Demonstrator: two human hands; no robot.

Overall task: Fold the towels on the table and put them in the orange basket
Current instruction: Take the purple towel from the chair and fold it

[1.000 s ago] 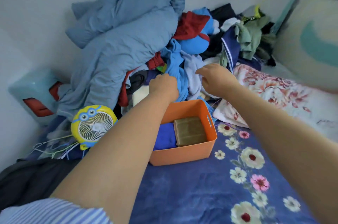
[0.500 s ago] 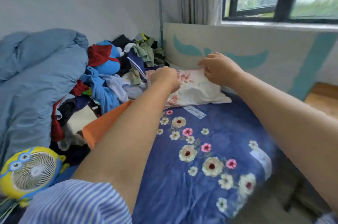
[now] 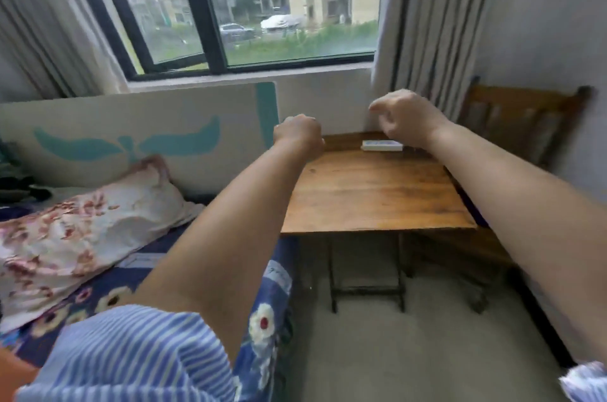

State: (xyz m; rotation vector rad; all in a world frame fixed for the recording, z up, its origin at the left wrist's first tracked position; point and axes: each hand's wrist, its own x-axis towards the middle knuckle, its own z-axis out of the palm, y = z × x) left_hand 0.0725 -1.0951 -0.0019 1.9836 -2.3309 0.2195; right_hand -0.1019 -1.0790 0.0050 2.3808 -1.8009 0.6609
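I hold both hands curled and empty over the wooden table's (image 3: 371, 194) far edge, right hand (image 3: 407, 119) nearer the small white box (image 3: 382, 145), left hand (image 3: 297, 135) at the far left corner; no towel shows here.

I see the tabletop (image 3: 371, 191) at twelve o'clock, a box (image 3: 382, 145) at its far edge, bed (image 3: 184, 270) at nine.

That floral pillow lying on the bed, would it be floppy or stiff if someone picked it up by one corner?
Probably floppy: the floral pillow looks creased and slumps unevenly on the bed, with one corner leaning up against the headboard. Likely light for its size, since it looks soft and puffy. Its flat, sagging shape makes rolling unlikely; it would rather fold and droop.
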